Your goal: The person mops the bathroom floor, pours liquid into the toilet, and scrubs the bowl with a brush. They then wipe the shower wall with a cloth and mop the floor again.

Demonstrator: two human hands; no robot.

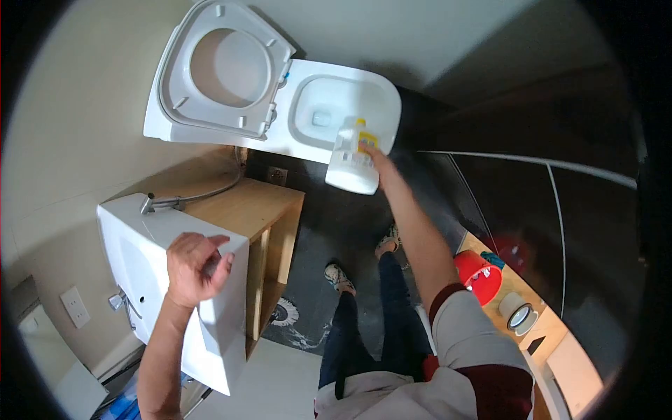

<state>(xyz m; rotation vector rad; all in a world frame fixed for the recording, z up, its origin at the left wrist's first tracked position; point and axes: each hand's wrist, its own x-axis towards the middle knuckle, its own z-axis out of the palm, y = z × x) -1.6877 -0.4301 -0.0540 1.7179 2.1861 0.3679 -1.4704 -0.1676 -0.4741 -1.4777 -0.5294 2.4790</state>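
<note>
My right hand (379,165) grips a white plastic bottle of cleaner (352,162) with a yellow label. The bottle is tilted, its yellow top pointing into the toilet bowl (385,101) and its base toward me. Whether liquid flows out cannot be made out. The toilet seat and lid (171,77) are raised against the wall. Over the near corner of the white washbasin (213,329), my left hand (196,267) is lifted with its fingers loosely bent and the thumb apart. I see nothing held in it.
A wooden cabinet (262,206) supports the basin, with a metal sprayer (161,203) and hose on top. A red bucket (478,276) and a white container (514,310) stand on a wooden surface at right. A round brush (283,313) lies near the cabinet on the dark floor (315,231).
</note>
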